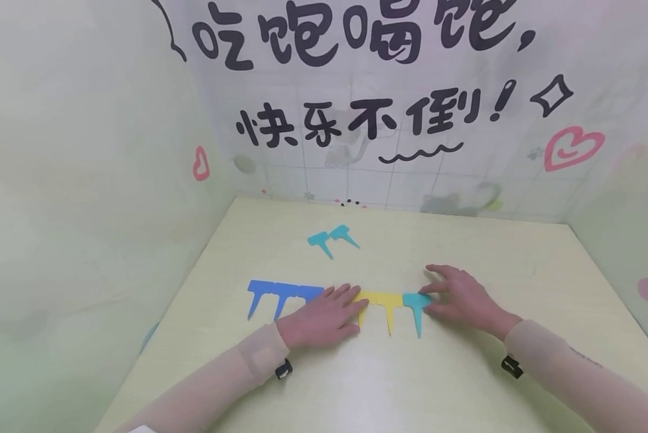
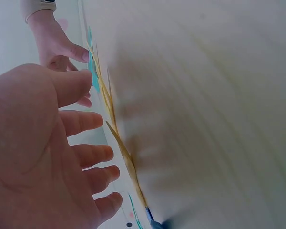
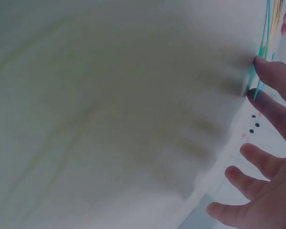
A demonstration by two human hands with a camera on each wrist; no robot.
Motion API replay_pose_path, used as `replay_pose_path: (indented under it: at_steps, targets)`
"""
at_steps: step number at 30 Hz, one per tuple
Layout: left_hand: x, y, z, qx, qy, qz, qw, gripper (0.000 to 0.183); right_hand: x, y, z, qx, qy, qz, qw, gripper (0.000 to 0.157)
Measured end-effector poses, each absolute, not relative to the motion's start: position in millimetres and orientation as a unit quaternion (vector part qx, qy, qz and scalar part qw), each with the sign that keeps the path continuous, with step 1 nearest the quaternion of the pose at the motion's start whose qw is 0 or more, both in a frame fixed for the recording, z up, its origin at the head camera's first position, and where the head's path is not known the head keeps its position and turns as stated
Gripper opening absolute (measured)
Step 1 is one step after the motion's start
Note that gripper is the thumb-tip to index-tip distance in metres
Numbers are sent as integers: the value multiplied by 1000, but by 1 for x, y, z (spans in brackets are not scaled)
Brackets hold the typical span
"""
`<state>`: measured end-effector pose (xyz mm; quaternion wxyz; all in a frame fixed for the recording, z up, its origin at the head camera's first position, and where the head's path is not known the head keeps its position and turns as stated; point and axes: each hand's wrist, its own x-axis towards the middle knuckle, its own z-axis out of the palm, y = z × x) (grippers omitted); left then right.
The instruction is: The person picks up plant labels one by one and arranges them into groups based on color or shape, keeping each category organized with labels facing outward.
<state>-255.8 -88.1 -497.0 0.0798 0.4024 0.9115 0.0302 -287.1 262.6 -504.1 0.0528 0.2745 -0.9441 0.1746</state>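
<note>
A row of T-shaped plastic plant labels lies on the table: blue ones (image 1: 286,291) at the left, yellow ones (image 1: 390,299) in the middle and a teal plant label (image 1: 417,304) at the right end. My left hand (image 1: 324,319) lies across the middle of the row, its fingers extended over the yellow labels and part of the blue ones, hiding some of them. With thumb and index finger, my right hand (image 1: 467,300) pinches the right end of the teal label. Its other fingers are spread apart, as the right wrist view shows.
Two more teal plant labels (image 1: 332,239) lie farther back on the pale table (image 1: 464,385). Behind it hangs a printed sheet (image 1: 356,174) with black writing. Light sheets also stand along the left and right sides.
</note>
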Motion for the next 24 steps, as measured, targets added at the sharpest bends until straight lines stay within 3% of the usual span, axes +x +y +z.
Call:
replay_pose_path:
  at_steps: [17,24]
  targets:
    - [-254,-92,-498,401,911,36,88,60,-286,258,-510,255,-945,203,25,30]
    - [-259,-105,-490,373,924,42,74,61,-319,239,-488,298,-929,217,28,35]
